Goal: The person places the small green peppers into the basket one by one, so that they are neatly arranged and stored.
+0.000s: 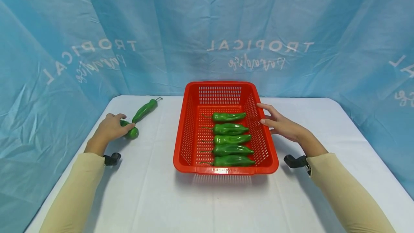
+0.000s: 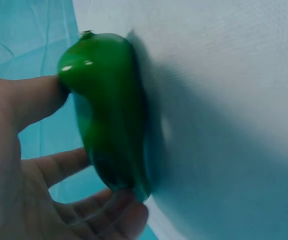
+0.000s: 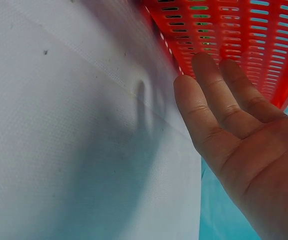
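My left hand [image 1: 111, 128] is at the left side of the table, holding a green pepper [image 2: 108, 107]. In the left wrist view the thumb presses near its stem end and the fingers curl about its narrow end, with the pepper close to the white cloth. Just beyond lies another green pepper [image 1: 145, 110] with a curved stem. My right hand [image 1: 284, 124] rests at the right side of a red plastic basket [image 1: 225, 170]. Its fingers [image 3: 216, 92] are extended against the slotted outer wall. Several green peppers [image 1: 231, 129] lie in a column inside, stems to the left.
The white-covered table [image 1: 148, 197] bears the basket near its middle. A blue printed curtain [image 1: 181, 21] encloses the back and both sides, close to the table's edges. A black wrist mount [image 1: 113, 159] sticks out from the left sleeve, another [image 1: 295, 161] from the right.
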`<state>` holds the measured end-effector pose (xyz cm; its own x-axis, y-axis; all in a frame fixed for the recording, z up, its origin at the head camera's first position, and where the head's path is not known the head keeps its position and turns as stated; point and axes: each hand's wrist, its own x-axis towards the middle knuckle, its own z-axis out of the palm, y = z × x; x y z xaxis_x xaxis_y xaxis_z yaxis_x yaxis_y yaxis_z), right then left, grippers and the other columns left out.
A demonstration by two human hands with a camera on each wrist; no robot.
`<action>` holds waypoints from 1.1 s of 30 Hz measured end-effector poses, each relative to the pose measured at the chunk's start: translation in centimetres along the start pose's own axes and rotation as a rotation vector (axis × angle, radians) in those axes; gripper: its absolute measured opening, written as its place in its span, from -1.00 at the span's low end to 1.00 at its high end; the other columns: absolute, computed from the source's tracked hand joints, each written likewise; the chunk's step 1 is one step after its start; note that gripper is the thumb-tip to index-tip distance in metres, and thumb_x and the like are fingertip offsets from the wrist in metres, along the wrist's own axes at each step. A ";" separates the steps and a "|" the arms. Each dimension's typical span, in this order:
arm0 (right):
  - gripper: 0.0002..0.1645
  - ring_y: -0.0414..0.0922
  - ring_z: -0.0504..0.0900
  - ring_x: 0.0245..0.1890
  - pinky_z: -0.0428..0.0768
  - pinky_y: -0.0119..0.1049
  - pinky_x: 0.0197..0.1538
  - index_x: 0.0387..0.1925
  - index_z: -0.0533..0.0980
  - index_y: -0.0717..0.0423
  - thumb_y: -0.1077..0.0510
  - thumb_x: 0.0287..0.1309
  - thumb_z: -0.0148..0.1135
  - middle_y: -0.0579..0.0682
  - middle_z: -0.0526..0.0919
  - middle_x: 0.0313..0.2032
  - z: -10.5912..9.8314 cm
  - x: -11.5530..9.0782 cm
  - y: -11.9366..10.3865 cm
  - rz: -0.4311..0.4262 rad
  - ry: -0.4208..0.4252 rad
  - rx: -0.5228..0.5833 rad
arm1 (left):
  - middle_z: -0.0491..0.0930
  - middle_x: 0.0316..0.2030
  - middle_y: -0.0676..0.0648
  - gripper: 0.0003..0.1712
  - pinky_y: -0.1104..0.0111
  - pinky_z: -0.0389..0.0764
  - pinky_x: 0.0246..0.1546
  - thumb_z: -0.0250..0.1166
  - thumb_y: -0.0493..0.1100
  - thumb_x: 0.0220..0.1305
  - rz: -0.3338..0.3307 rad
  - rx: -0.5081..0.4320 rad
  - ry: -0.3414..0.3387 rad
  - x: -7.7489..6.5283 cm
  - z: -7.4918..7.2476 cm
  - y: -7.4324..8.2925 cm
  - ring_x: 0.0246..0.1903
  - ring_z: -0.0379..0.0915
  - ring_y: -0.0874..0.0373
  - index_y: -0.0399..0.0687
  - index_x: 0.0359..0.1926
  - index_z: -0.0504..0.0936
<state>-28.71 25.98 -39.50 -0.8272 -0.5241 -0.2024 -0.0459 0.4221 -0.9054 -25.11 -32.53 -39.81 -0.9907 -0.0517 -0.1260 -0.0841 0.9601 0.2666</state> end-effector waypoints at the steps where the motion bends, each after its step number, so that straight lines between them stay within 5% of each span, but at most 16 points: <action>1: -0.13 0.24 0.40 0.30 0.64 0.07 0.12 0.56 -0.22 -0.25 -0.03 0.44 0.01 0.31 0.16 0.46 0.0 0.0 0.0 -0.002 -0.001 0.000 | 0.17 0.22 -0.67 -0.14 -0.30 0.45 0.05 0.10 0.19 0.36 -0.009 -0.004 -0.015 -0.1 -0.1 0.0 0.10 0.32 -0.55 -0.48 0.34 0.27; 8: -0.15 0.10 0.48 0.23 0.65 0.02 0.09 0.55 -0.21 -0.26 -0.01 0.45 -0.01 0.31 0.18 0.44 -0.2 0.2 0.1 -0.014 -0.009 0.012 | 0.17 0.13 -0.64 -0.22 -0.19 0.52 -0.11 0.12 -0.01 0.29 -0.003 -0.031 -0.080 -0.7 -0.7 0.1 -0.06 0.40 -0.42 -0.41 0.39 0.19; 18: -0.15 0.06 0.48 0.22 0.64 0.04 0.11 0.55 -0.22 -0.25 -0.04 0.45 -0.01 0.31 0.17 0.44 -0.2 0.1 0.3 -0.017 -0.016 0.019 | 0.32 0.19 -0.57 -0.28 -0.14 0.50 -0.19 0.12 -0.20 0.18 0.063 0.072 -0.105 -1.4 -1.2 -0.3 -0.03 0.32 -0.39 -0.27 0.39 0.31; 27: -0.15 0.10 0.47 0.24 0.63 0.06 0.11 0.55 -0.21 -0.25 -0.02 0.45 0.00 0.31 0.17 0.45 -0.2 0.1 0.4 -0.016 -0.020 0.026 | 0.34 0.15 -0.60 -0.18 -0.18 0.54 -0.06 0.35 -0.11 0.19 0.098 0.024 -0.129 -1.5 -0.9 -0.3 0.01 0.44 -0.40 -0.37 0.39 0.26; 33: -0.15 0.06 0.50 0.21 0.63 0.08 0.11 0.55 -0.21 -0.24 -0.02 0.45 0.00 0.32 0.18 0.44 -0.3 0.1 0.4 -0.022 -0.016 0.023 | 0.35 0.10 -0.57 -0.20 -0.10 0.57 -0.16 0.36 -0.14 0.15 0.085 0.054 -0.133 -1.5 -1.1 -0.2 -0.10 0.46 -0.30 -0.32 0.37 0.31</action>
<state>-28.98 26.25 -39.77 -0.8170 -0.5451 -0.1878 -0.0515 0.3935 -0.9179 -23.70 -32.93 -38.58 -0.9708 0.0638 -0.2311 0.0092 0.9731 0.2302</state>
